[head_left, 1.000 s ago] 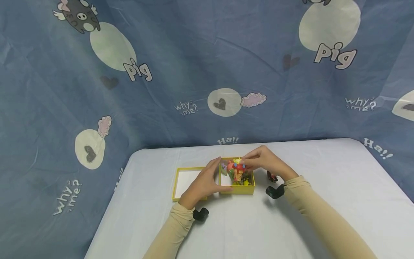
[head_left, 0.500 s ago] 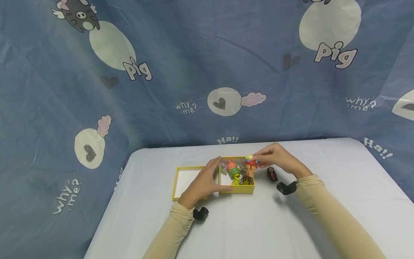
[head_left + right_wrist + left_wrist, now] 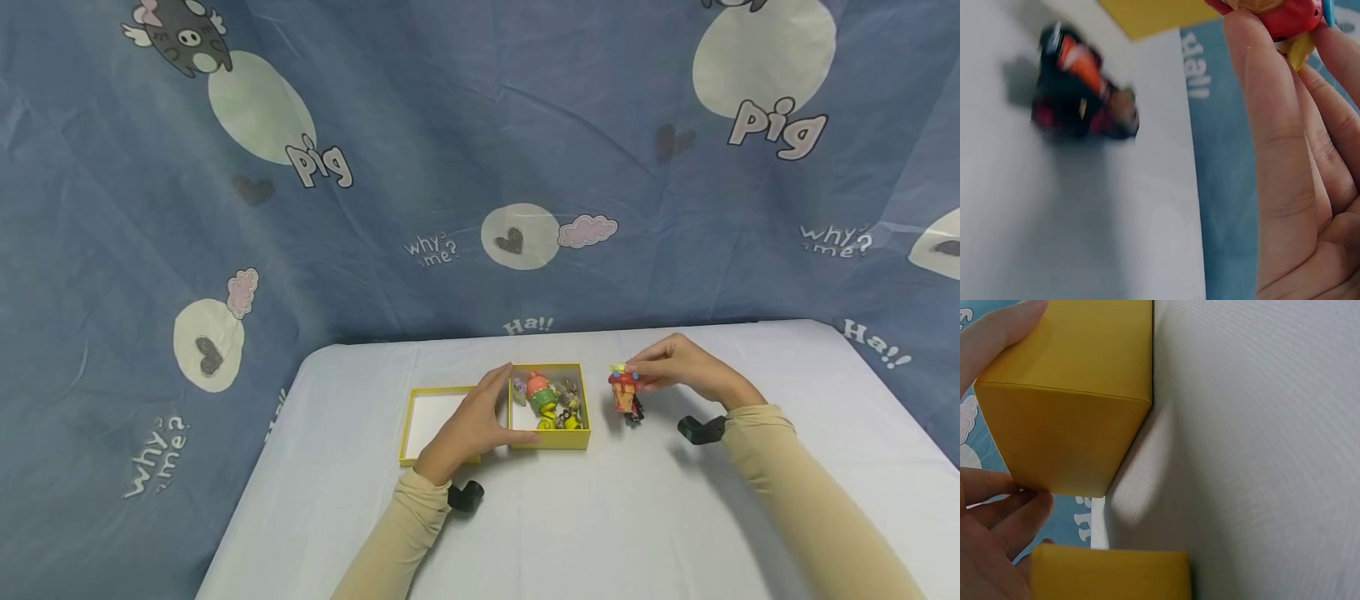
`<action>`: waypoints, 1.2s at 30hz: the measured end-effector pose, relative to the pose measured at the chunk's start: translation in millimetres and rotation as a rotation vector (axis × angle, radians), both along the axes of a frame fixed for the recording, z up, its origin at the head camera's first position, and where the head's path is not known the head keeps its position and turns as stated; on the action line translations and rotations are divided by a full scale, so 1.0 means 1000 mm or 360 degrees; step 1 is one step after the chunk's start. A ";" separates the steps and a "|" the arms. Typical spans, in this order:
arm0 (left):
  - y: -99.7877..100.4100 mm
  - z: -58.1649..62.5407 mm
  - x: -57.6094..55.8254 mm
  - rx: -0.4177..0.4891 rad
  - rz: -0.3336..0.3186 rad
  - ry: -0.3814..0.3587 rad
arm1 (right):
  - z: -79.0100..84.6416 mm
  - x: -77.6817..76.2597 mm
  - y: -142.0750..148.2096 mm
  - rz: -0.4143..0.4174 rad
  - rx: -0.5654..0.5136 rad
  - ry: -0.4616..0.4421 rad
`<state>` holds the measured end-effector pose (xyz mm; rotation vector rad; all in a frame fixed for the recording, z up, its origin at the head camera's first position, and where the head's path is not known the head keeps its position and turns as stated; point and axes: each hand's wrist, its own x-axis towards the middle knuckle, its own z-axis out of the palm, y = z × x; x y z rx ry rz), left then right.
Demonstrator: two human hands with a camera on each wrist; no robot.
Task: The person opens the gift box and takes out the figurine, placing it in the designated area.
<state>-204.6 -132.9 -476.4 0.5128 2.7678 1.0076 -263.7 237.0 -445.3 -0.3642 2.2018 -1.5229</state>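
Observation:
A small toy figure [image 3: 624, 390], red above and tan below with blue and yellow bits, is pinched at its top by my right hand [image 3: 678, 367], to the right of the box. In the right wrist view only the toy's red part [image 3: 1291, 17] shows, at the top between thumb and fingers. Behind it in the head view, mostly covered, is a dark figurine [image 3: 1082, 87] on the table. My left hand [image 3: 480, 425] grips the yellow box [image 3: 551, 440], thumb at the front wall and fingers at the far left corner. Several small toys lie inside, among them a pink-and-green one [image 3: 540, 392].
The yellow-rimmed box lid [image 3: 431, 421], white inside, lies left of the box, partly under my left hand and wrist. A white cloth [image 3: 585, 533] covers the table. Behind its far edge hangs a blue printed curtain [image 3: 420, 183].
My right hand has carried the red-and-tan toy figure rightward from above the box to over the dark figurine. My left hand has stayed on the box.

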 end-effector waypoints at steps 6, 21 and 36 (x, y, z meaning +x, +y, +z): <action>0.000 0.001 0.001 0.0014 -0.0006 -0.0003 | -0.005 -0.001 0.027 0.0001 0.0021 -0.0052; 0.000 -0.002 -0.001 0.0010 0.0003 -0.0005 | -0.029 -0.002 0.058 0.0031 0.0040 -0.0280; 0.000 -0.001 0.000 0.0020 0.0006 -0.0005 | -0.035 -0.001 0.058 -0.0010 0.0071 -0.0204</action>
